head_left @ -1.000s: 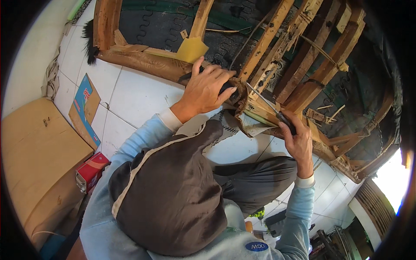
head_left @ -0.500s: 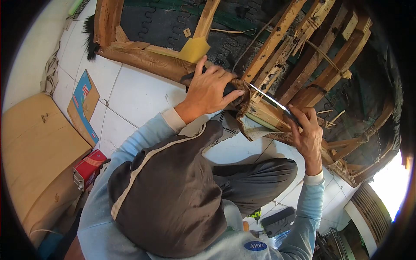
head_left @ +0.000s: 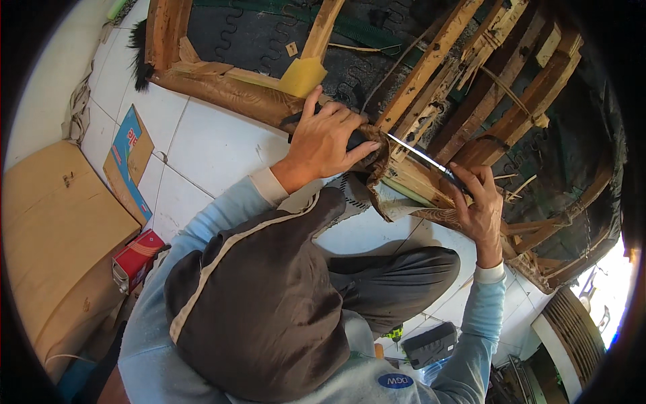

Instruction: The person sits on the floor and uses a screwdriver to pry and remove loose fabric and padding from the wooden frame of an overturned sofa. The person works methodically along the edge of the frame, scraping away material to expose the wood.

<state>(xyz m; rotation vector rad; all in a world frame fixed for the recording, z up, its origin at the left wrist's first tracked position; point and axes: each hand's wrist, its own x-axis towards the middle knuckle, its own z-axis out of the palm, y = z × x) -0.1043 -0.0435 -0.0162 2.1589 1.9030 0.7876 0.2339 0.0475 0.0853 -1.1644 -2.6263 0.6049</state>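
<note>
An upturned wooden furniture frame (head_left: pixel 417 74) with exposed slats fills the upper part of the view. My left hand (head_left: pixel 324 138) is closed over its near rail (head_left: pixel 229 91), which is wrapped in brown covering. Black material shows beneath that hand on both sides; what it is I cannot make out. In my right hand (head_left: pixel 479 202) is a screwdriver (head_left: pixel 420 155) with a dark handle and a thin metal shaft. Its tip points left, at the torn brown covering (head_left: pixel 378 168) beside my left thumb. A strip of yellow foam (head_left: pixel 303 76) sits above my left fingers.
White floor tiles (head_left: pixel 202 145) run under the frame. On the left lie a cardboard piece (head_left: pixel 128 165), a large brown panel (head_left: pixel 67 236) and a red tin (head_left: pixel 138 259). Near my right forearm are a black case (head_left: pixel 431 345) and a green drill (head_left: pixel 395 333). Splintered wood (head_left: pixel 521 188) sticks out beyond my right hand.
The whole view has shifted very slightly. Both hands and the screwdriver keep nearly the same place, with the tip still by the torn covering.
</note>
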